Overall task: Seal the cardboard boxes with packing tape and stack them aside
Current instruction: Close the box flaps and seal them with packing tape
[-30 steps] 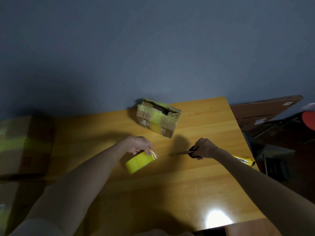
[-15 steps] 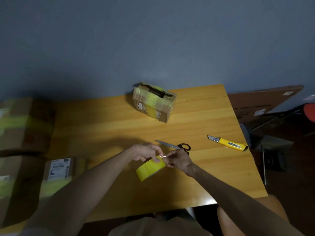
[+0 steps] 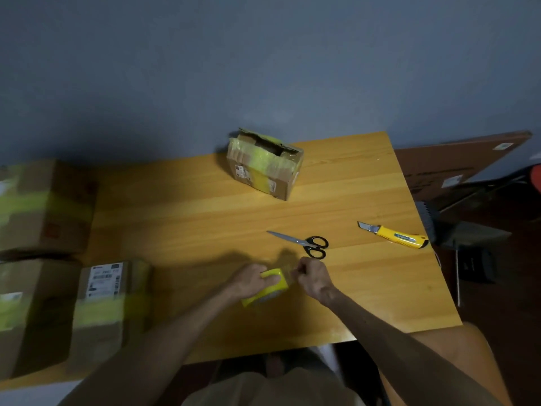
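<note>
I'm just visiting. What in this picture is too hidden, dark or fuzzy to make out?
Head view, all four:
- Whether the right hand pinches the free end of the tape roll: curled fingers and blur hide it.
- Print on the labelled box: too small, blurred.
- Inside of the small box: its top gap is dark.
- The stacked boxes at left: cut by the frame edge, blurred.

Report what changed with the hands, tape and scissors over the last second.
The right hand let go of the scissors, which now lie on the table, and moved left to the yellow tape roll, where it pinches the loose tape end. The left hand keeps its grip on the roll. The taped box and utility knife stayed put.
</note>
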